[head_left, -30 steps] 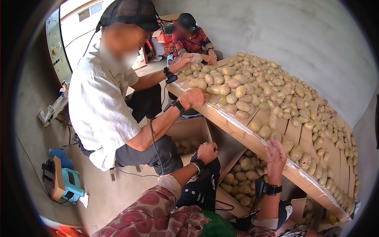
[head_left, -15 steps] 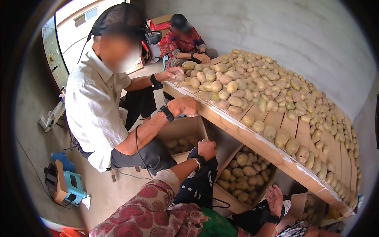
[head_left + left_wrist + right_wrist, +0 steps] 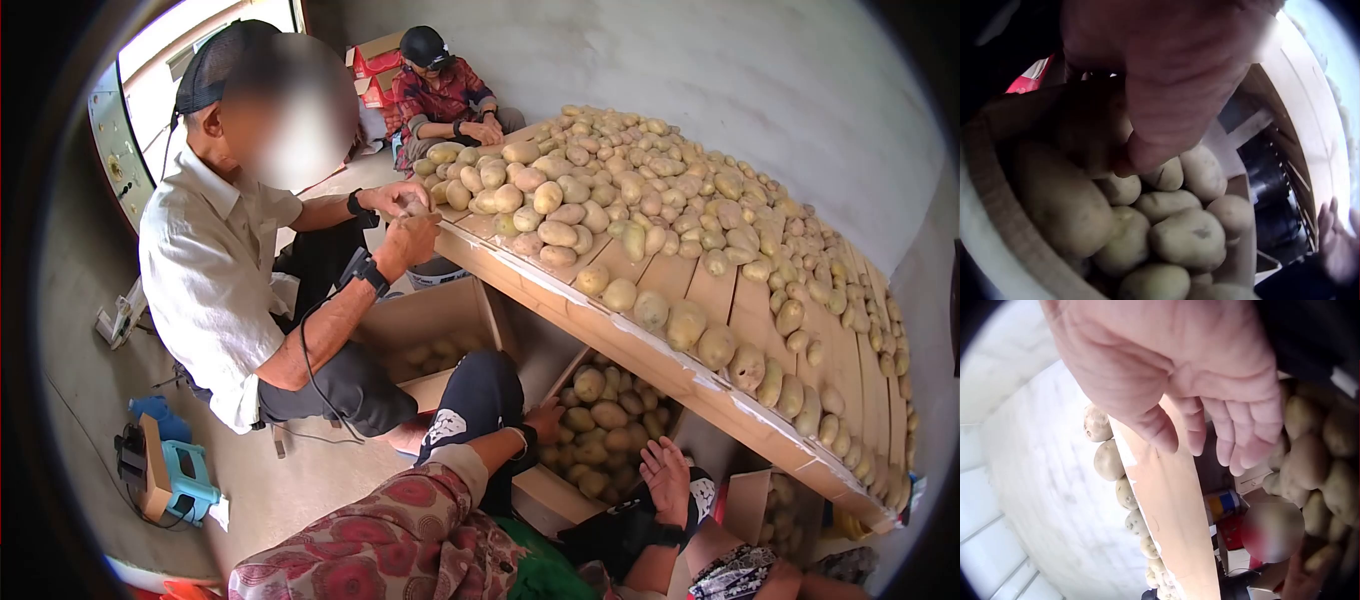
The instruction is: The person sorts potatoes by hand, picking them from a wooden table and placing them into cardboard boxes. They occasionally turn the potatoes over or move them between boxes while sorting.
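Observation:
In the head view my left hand [image 3: 545,420] reaches down to the near edge of a cardboard box [image 3: 562,496] filled with potatoes [image 3: 600,428]. The left wrist view shows this hand [image 3: 1172,81] curled over a shaded brown potato [image 3: 1091,140], its thumb pressed to the side. Paler potatoes [image 3: 1188,240] lie right under it in the box. My right hand [image 3: 667,480] is raised over my knee, right of that box, fingers spread loosely and nothing in them. From the right wrist [image 3: 1179,381] its bare palm shows, below the table edge [image 3: 1166,506].
A sloping cardboard-covered table [image 3: 720,310] bears many potatoes, with a row along its front edge. A person in a white shirt [image 3: 200,270] sits at left, hands at the table corner; another person [image 3: 450,100] sits behind. Another box [image 3: 425,325] stands by the left person's knee.
My left hand has moved from my knee down into the potato box. My right hand has dropped from the table edge to near my knee. The person at left has brought both hands together.

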Action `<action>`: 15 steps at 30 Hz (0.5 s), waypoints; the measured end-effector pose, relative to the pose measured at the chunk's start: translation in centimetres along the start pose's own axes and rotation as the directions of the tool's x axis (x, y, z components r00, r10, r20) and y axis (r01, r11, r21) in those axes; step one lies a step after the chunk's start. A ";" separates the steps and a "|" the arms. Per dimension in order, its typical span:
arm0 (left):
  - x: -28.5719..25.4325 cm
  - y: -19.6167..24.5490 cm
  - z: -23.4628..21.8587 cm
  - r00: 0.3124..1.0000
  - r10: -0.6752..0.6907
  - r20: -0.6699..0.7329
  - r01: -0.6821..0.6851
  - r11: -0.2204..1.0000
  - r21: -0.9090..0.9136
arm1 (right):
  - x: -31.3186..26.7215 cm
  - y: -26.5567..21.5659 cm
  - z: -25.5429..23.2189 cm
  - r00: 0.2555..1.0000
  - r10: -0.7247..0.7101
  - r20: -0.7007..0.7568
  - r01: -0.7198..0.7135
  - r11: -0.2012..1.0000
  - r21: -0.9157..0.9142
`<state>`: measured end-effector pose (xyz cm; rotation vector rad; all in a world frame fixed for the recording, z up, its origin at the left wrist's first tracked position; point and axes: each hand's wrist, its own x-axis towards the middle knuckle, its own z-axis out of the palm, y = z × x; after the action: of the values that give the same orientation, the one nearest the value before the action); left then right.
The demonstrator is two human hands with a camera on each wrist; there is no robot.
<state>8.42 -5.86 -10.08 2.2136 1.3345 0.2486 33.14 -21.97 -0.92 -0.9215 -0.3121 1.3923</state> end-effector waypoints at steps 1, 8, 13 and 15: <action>-0.2 0.1 0.0 0.999 -0.014 -0.033 0.014 1.000 0.022 | 0.1 -0.1 0.0 1.000 0.002 -0.001 -0.002 1.000 0.004; -0.4 1.5 1.5 0.991 0.114 0.075 -0.134 0.713 0.688 | 1.2 -0.1 0.0 1.000 0.005 0.000 -0.005 0.999 0.048; -0.4 2.0 2.1 0.990 -0.012 0.143 -0.086 0.752 0.654 | 1.8 -0.2 0.0 1.000 -0.005 -0.002 0.005 0.998 0.059; -1.0 2.6 1.4 0.982 -0.062 0.179 -0.068 0.767 0.638 | 1.4 -0.2 -0.3 1.000 -0.004 -0.003 0.004 0.997 0.077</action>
<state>10.54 -8.17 -9.76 2.6997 1.4512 -0.4981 33.77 -20.81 -1.45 -0.8587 -0.2565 1.3897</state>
